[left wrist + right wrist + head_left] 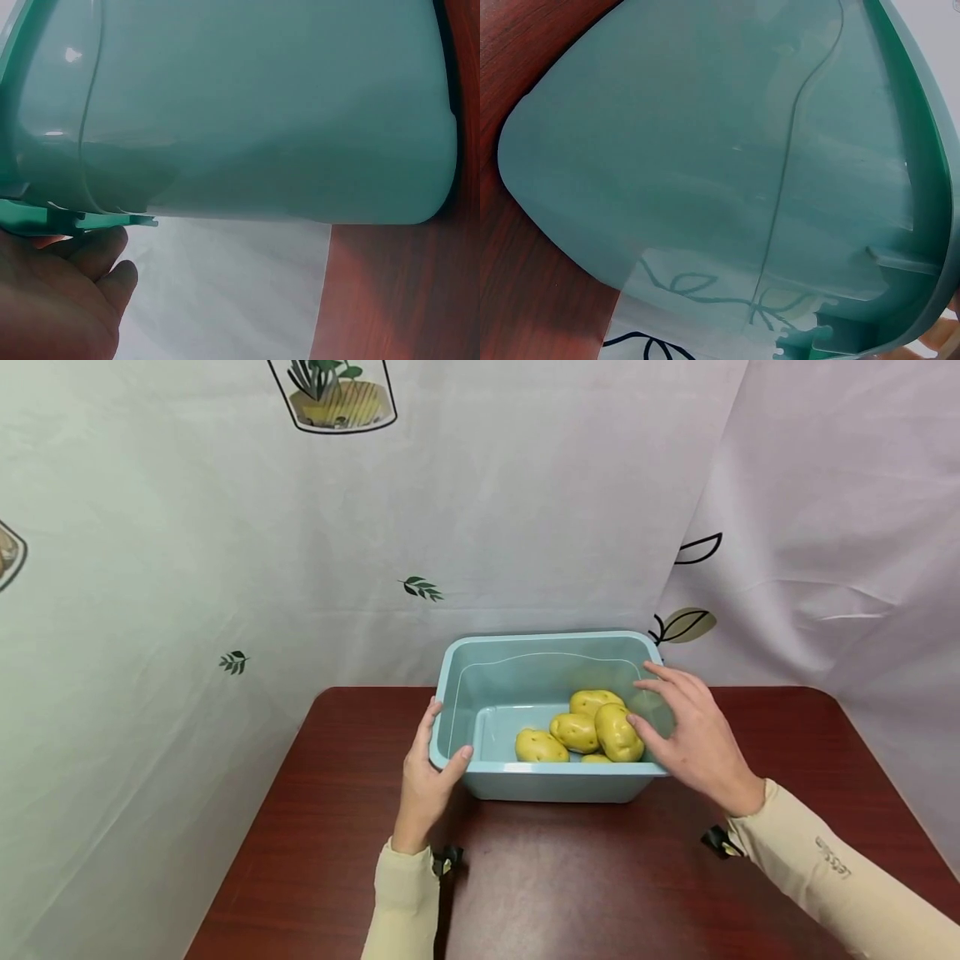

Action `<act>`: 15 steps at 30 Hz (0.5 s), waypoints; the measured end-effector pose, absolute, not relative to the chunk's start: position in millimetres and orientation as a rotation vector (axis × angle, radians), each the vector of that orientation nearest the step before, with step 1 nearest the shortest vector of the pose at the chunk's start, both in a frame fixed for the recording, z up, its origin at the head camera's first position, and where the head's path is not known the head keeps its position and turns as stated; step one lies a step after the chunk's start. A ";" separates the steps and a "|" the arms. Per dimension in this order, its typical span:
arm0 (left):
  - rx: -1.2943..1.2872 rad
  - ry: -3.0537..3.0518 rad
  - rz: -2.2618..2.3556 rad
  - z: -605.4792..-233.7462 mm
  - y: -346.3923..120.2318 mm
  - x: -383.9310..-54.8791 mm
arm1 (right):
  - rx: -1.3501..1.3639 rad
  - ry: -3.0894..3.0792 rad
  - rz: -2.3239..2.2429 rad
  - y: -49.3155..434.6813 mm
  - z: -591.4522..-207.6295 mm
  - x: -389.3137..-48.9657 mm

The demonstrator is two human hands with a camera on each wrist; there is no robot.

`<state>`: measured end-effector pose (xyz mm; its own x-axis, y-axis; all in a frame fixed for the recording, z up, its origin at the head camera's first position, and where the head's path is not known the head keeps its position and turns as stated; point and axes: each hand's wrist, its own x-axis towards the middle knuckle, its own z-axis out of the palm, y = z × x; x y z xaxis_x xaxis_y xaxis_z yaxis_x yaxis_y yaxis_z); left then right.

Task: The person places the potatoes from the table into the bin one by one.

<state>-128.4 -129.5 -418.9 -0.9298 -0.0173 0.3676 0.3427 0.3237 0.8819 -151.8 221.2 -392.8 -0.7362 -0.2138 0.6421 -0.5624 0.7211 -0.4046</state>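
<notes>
A light blue plastic tub (555, 783) stands on the table. Several yellow potatoes (540, 746) lie inside, mostly toward its right half. My left hand (426, 781) grips the tub's left rim, thumb over the front corner and fingers along the outside. The left wrist view shows that hand's curled fingers (101, 255) under the rim. Over the tub's right end, my right hand (697, 739) has its fingers spread. Its thumb tip is by the nearest potato (618, 733); I cannot tell whether they touch. In the right wrist view, the rim hides most of this hand.
The dark red wooden table (570, 877) extends on both sides of the tub and in front of it. A pale cloth (525, 510) with plant prints hangs behind and beside the table. Small black devices (447, 860) are worn at both wrists.
</notes>
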 end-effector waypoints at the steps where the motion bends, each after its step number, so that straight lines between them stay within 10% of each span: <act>1: -0.292 -2.288 -1.636 -418.7 -129.7 -128.1 | 0.585 -2.350 0.805 221.4 -392.7 -151.3; 15: -0.364 -2.356 -1.531 -412.1 -145.0 -133.0 | 0.523 -2.330 0.802 223.8 -391.9 -147.5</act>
